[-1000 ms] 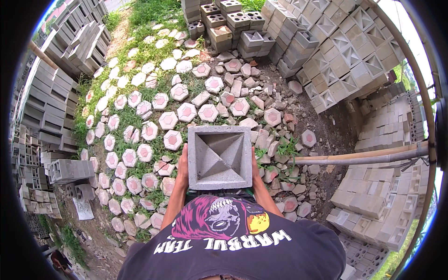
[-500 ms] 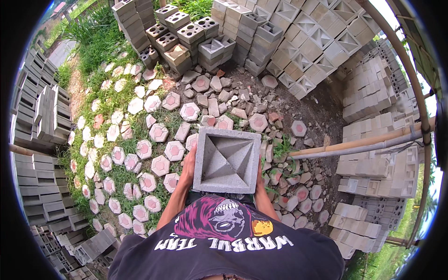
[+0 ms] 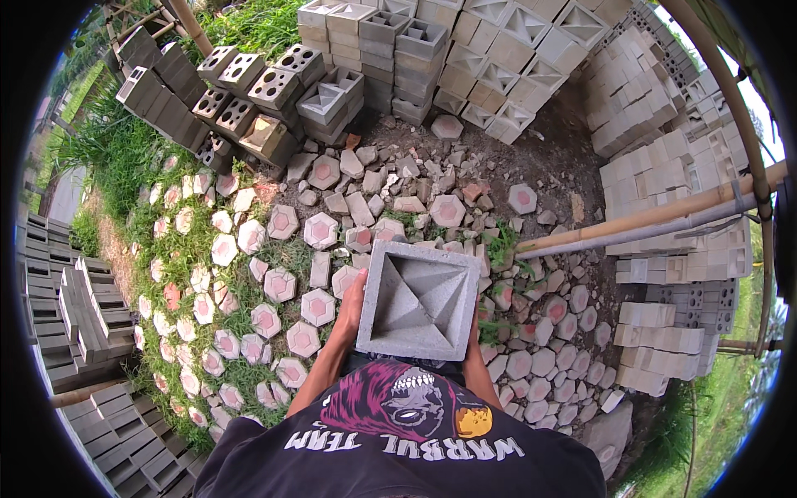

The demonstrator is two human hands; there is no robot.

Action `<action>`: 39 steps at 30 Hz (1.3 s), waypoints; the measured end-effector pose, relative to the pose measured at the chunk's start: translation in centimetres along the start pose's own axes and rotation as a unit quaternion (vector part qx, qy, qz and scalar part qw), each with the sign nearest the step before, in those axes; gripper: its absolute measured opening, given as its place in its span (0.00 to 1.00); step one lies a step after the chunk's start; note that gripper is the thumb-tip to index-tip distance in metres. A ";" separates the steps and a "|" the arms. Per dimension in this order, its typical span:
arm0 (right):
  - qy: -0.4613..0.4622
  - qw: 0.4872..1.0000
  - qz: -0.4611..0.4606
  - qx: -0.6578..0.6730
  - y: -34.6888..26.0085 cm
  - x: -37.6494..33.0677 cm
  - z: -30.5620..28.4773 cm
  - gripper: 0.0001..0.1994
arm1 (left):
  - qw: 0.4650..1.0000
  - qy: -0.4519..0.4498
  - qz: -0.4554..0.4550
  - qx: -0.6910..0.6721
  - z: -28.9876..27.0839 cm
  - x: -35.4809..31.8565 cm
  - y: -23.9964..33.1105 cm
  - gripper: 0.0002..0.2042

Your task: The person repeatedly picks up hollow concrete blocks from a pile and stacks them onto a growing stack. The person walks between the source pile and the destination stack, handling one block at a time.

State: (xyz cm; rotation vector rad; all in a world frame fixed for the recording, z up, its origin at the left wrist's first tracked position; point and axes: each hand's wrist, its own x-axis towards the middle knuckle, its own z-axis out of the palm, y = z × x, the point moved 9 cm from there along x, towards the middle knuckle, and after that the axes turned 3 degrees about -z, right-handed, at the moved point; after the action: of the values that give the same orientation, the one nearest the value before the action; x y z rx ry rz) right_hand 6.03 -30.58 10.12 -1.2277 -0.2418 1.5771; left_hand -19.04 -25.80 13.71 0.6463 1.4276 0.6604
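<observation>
A square grey concrete block (image 3: 419, 300) with a recessed, faceted face is held up in front of my body, its patterned side turned toward me. My left hand (image 3: 352, 300) grips its left side, the fingers partly hidden behind the edge. On the opposite side my right hand (image 3: 474, 334) clasps the block, mostly concealed by it. Both forearms come up from beneath a dark printed shirt (image 3: 407, 444). Below the block lie hexagonal pavers (image 3: 317, 307) with reddish centres, set among grass and rubble.
Tall stacks of patterned blocks (image 3: 498, 79) stand ahead. Hollow blocks with round holes (image 3: 271, 87) are piled at far left, more stacks (image 3: 656, 274) along the right. A bamboo pole (image 3: 647, 224) juts in from the right. Broken stones (image 3: 398, 170) litter the ground ahead.
The view has turned, and surrounding stacks and pavers have shifted in it. The block, still between both hands, appears slightly farther right and lower, tilted a little clockwise.
</observation>
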 end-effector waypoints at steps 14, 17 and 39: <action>-0.023 0.998 -0.046 -0.047 -14.3 22.0 8.2 0.35 | 0.996 0.055 0.061 -0.027 2.9 19.2 17.4 0.37; -0.038 0.996 -0.039 -0.071 -16.3 25.6 9.7 0.35 | 0.995 0.064 0.059 -0.049 3.0 21.6 19.4 0.37; 0.038 0.977 0.118 -0.173 -20.6 42.5 6.7 0.34 | 0.967 0.134 -0.023 -0.216 2.4 36.5 23.6 0.22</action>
State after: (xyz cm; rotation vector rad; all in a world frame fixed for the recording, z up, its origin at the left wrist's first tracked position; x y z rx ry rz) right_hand 17.54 15.16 2.90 -1.6339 -0.3422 1.7358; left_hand -15.97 17.16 7.08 0.1835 1.4751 1.0139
